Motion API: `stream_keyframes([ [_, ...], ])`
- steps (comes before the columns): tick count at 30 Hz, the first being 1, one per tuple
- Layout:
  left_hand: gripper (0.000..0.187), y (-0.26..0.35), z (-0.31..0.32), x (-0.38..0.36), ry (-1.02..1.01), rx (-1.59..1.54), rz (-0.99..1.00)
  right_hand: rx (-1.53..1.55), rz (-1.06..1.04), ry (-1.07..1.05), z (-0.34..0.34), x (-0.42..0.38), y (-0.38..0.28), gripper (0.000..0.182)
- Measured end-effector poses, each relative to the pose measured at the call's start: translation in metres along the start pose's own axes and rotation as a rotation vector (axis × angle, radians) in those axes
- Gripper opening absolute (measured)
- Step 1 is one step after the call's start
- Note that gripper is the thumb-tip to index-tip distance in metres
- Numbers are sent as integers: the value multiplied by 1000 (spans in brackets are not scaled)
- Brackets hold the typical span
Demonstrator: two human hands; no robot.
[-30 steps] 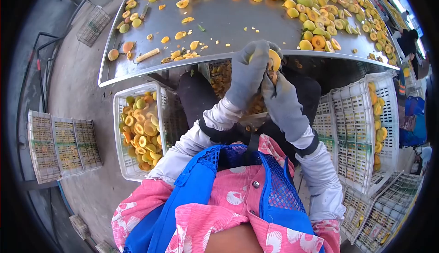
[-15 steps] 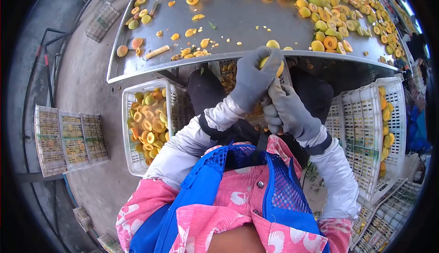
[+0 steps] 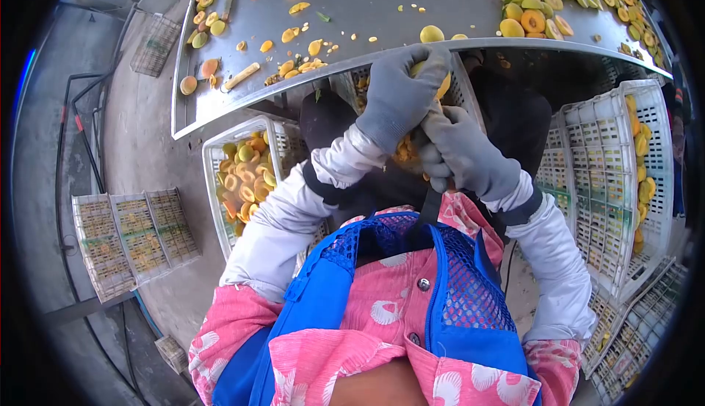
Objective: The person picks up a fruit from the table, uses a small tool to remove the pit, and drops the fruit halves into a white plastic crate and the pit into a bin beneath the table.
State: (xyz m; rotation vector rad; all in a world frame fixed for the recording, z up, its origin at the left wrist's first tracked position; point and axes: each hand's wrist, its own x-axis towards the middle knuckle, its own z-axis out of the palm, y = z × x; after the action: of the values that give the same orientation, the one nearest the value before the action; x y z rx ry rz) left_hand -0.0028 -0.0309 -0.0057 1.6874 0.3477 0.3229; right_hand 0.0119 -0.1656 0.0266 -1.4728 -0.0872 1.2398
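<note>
My left hand (image 3: 400,90), in a grey glove, is wrapped round a yellow peach (image 3: 443,87) just below the table's front edge. Right against the fruit, my right hand (image 3: 470,153), gloved alike, has its fingers curled; whatever it grips is hidden by the glove. A whole-looking yellow-green peach (image 3: 432,34) lies on the table's edge above my hands. Below them, between my knees, part of a crate (image 3: 463,98) with fruit scraps shows.
The metal table (image 3: 352,9) carries halved peaches, pits and scraps, with a wooden-handled tool (image 3: 241,76) at its left. A white crate of peach halves (image 3: 213,164) stands left, a tipped white crate (image 3: 587,164) right. Another slatted crate (image 3: 132,241) lies on the floor.
The view has tilted and turned, so the table sits higher and slanted. Both hands stay together at the peach, with the left still wrapped round it.
</note>
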Motion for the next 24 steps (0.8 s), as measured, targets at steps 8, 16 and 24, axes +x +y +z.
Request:
stream_keyframes([
  [8, 28, -2, -7, 8, -323, -266, -198, 378, 178, -340, -10, -9, 0, 50],
  [16, 36, -12, -7, 8, -328, -399, -127, 464, 120, -429, -6, -5, 6, 49],
  [24, 37, -14, -6, 15, -316, -260, -6, 530, 81, -566, -10, 2, 10, 48],
])
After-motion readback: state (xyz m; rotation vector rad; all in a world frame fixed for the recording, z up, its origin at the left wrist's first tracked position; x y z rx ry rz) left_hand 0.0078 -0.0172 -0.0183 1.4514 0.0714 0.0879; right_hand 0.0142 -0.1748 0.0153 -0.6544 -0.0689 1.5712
